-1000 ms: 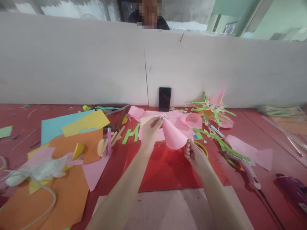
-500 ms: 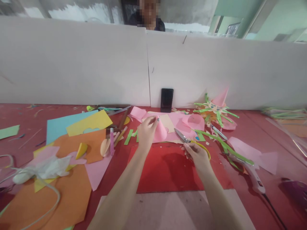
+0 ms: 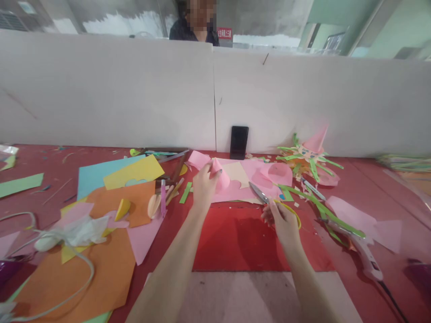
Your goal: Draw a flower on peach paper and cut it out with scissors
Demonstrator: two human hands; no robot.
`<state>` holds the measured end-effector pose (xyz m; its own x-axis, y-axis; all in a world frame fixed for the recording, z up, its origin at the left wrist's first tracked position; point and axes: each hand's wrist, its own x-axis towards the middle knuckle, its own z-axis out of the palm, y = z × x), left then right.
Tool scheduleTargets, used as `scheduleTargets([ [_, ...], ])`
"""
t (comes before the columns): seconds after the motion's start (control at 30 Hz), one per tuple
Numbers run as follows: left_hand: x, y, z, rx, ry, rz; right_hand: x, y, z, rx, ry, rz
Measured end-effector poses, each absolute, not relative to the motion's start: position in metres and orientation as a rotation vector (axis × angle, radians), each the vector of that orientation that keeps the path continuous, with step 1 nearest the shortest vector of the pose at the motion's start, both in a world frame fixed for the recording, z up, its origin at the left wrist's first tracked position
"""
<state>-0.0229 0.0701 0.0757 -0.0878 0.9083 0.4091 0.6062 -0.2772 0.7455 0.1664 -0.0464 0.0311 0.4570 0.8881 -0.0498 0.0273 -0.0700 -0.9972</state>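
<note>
My left hand (image 3: 204,183) grips a pink paper cone (image 3: 222,180) near its tip, above pink paper at the back of the red board. Scissors (image 3: 258,193) with yellow handles are under my right hand (image 3: 280,217). Their blades point away and to the left, nearly closed, and the fingers curl by the handles. Behind both hands lie pink paper pieces (image 3: 252,168) and a cream sheet (image 3: 235,174). A red board (image 3: 232,242) is spread below the hands.
A finished-looking pink cone hat with green strips (image 3: 311,150) stands at the back right. At right lies a glue gun (image 3: 365,253); a phone (image 3: 239,142) leans on the white partition (image 3: 134,94). Orange sheets (image 3: 84,273) and a white cable (image 3: 90,264) cover the left.
The view has shifted slightly left, so most things appear further right. My left hand and the cone have moved a little left relative to the table; the scissors stay by my right hand.
</note>
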Motion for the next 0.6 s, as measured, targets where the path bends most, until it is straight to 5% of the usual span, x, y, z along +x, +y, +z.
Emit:
scheduleTargets([
  [0.23, -0.042, 0.078, 0.068, 1.821, 1.865, 1.449, 0.169, -0.047, 0.028, -1.619, -1.031, 0.59],
  [0.6, -0.045, 0.083, 0.054, 1.759, 1.908, 1.204, 0.204, -0.05, 0.003, -2.13, -1.464, 0.09],
])
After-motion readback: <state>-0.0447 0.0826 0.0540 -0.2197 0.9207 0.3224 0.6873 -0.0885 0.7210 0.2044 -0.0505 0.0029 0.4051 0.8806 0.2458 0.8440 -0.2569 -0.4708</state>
